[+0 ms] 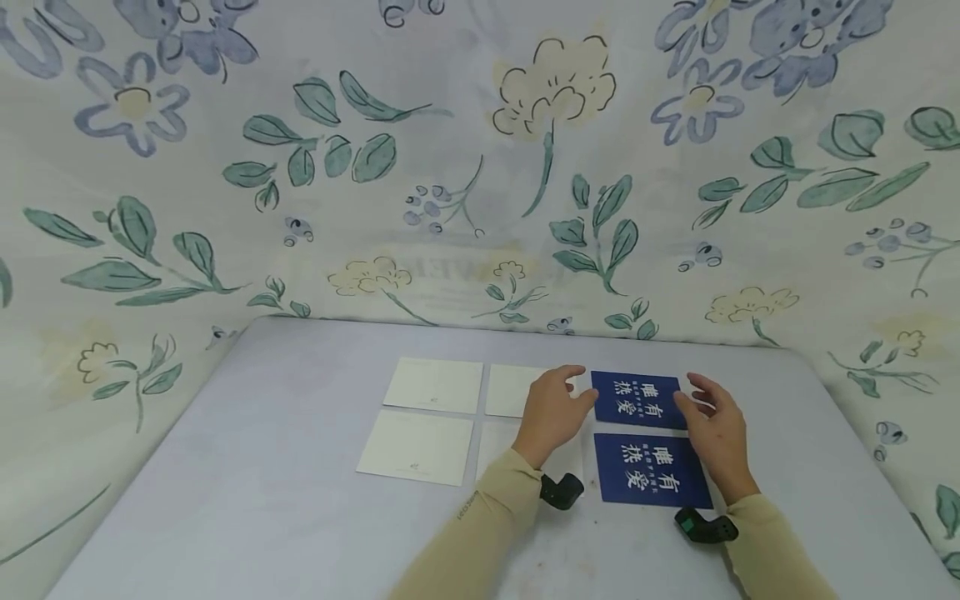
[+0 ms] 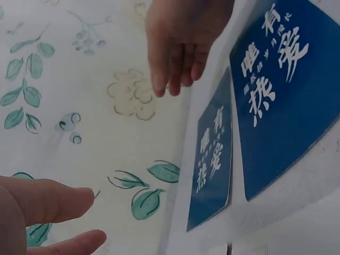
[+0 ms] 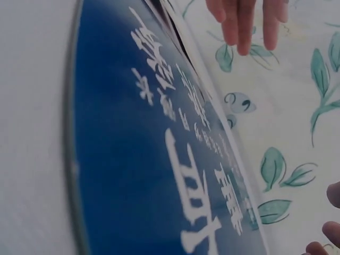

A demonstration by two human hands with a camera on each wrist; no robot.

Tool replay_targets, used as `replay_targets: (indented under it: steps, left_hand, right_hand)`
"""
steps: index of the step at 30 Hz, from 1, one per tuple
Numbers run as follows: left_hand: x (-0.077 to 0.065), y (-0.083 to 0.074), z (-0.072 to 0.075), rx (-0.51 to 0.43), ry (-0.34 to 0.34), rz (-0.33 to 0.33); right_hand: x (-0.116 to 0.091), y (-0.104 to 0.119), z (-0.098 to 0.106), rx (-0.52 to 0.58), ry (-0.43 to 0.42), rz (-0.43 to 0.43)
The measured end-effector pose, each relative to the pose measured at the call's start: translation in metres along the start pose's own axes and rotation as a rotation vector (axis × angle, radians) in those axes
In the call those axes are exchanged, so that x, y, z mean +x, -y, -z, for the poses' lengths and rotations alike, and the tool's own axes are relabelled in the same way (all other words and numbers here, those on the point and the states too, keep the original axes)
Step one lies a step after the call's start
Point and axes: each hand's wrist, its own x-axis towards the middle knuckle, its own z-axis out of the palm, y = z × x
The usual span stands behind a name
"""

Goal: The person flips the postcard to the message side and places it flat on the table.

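Observation:
Two dark blue cards with white Chinese characters lie one behind the other on the table's right half: a far card [image 1: 622, 408] and a near card [image 1: 611, 475]. My left hand [image 1: 551, 412] is at the far card's left edge, thumb toward it and index finger extended. At the opposite edge, my right hand [image 1: 718, 429] has its fingers loosely bent, thumb close to the card. In the left wrist view, my left fingers [image 2: 48, 204] stand apart with nothing between them, and the right hand [image 2: 186, 42] hangs with fingers pointing down beyond the cards.
Several cream-white cards lie in two rows left of the blue ones, including a far-left card [image 1: 433, 383] and a near-left card [image 1: 416, 446]; my left arm partly covers the others. The pale table [image 1: 247, 467] meets a floral cloth [image 1: 450, 208] at its back edge.

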Motion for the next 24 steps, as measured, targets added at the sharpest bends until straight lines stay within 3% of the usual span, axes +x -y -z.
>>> replay_targets:
  steps: [9, 19, 24]
  left_hand:
    - [0.008, -0.007, -0.013, -0.046, -0.007, 0.034]
    - [0.013, -0.004, -0.027, 0.026, -0.021, 0.053]
    - [0.013, -0.002, -0.03, 0.031, -0.017, 0.053]
  right_hand:
    - [0.004, -0.005, 0.001, -0.029, 0.016, -0.072]
    - [0.011, -0.014, -0.002, -0.044, 0.034, -0.173]
    - [0.01, -0.014, -0.002, -0.047, 0.062, -0.174]
